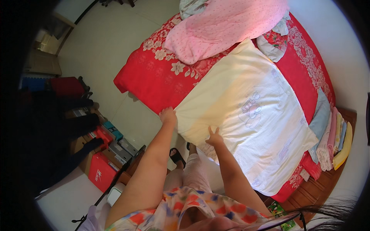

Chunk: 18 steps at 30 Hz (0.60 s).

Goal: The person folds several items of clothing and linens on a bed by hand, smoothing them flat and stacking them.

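Observation:
A pale cream and white cloth [260,115] with faint cartoon prints lies spread over a bed with a red floral cover [150,78]. At the cloth's left corner, near the bed's edge, my left hand [168,115] has its fingers closed on the cloth. My right hand [215,138] rests on or just above the near part of the cloth, two fingers spread apart, with nothing seen in it. Small wrinkles run across the cloth near both hands. Its near edge hangs at the bedside above my legs.
A pink dotted quilt [214,31] lies heaped at the bed's far side. Folded cloths [332,138] stand in a row on the brown wooden headboard [323,184] at right. Shoe boxes [102,170], a red one marked Nike, line the left, near dark hanging clothes [43,130].

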Tool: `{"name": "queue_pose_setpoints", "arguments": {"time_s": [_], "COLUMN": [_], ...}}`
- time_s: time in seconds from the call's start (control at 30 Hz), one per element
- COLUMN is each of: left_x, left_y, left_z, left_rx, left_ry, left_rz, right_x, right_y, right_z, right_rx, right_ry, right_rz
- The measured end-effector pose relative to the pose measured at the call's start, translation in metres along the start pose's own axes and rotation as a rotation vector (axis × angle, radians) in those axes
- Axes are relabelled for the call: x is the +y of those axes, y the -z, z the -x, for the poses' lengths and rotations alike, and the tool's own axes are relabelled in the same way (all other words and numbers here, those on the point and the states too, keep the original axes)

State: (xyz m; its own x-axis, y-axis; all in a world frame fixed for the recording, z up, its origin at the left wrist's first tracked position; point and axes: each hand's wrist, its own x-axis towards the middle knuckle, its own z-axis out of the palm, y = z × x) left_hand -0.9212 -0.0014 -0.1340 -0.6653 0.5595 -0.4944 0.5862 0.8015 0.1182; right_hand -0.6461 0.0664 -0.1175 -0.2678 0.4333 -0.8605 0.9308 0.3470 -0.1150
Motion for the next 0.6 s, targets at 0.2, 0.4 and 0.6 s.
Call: {"name": "queue_pose_setpoints", "arguments": {"time_s": [0.2, 0.4, 0.6], "left_x": [0.026, 0.111, 0.156], "left_y": [0.042, 0.138, 0.223], "left_z": [-0.022, -0.071, -0.133], "left_rx": [0.063, 0.348, 0.405], "left_ry": [-0.007, -0.247, -0.348], "left_rz": [0.209, 0.368, 0.503], "right_x": [0.0, 0.042, 0.039], "right_y": [0.015, 0.027, 0.137], "right_z": [0.01, -0.043, -0.059], "right_rx": [-0.071, -0.091, 0.212], "right_ry": [-0.014, 0.175, 0.301], "right_rz": [-0.051, -0.067, -0.402]}}
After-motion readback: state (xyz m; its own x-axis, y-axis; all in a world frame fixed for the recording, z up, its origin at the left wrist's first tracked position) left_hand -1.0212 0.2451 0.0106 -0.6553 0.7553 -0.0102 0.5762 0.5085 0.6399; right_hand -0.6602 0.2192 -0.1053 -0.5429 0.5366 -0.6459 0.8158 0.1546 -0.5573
